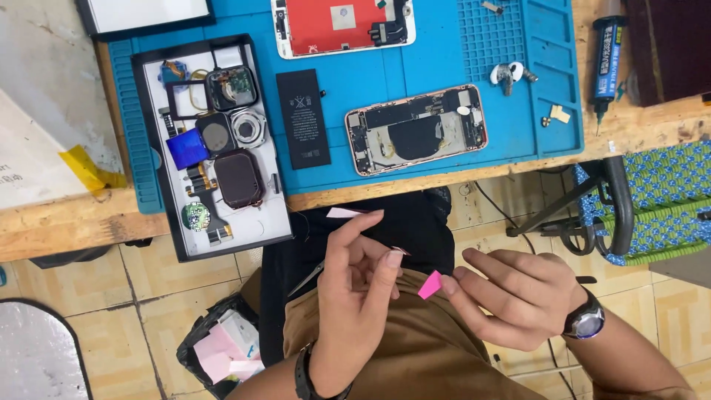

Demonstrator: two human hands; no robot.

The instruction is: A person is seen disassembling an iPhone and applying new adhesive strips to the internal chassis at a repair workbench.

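Note:
My left hand (355, 289) is raised over my lap with thin metal tweezers (307, 279) across the palm and a pale strip (344, 213) at the fingertips. My right hand (511, 292), wearing a wristwatch (585, 322), pinches a small pink tab (429, 285) between thumb and forefinger, close to the left thumb. On the blue work mat (415, 67) above lie an opened phone body (416, 130), a black battery (304, 118) and a screen panel with a red back (342, 26).
A black-rimmed tray (278, 226) of small watch parts overhangs the wooden bench edge (74, 218) at left. A glue syringe (606, 55) lies at right. A chair with a woven seat (652, 200) stands right; a black bag of scraps (222, 344) sits on the tiled floor.

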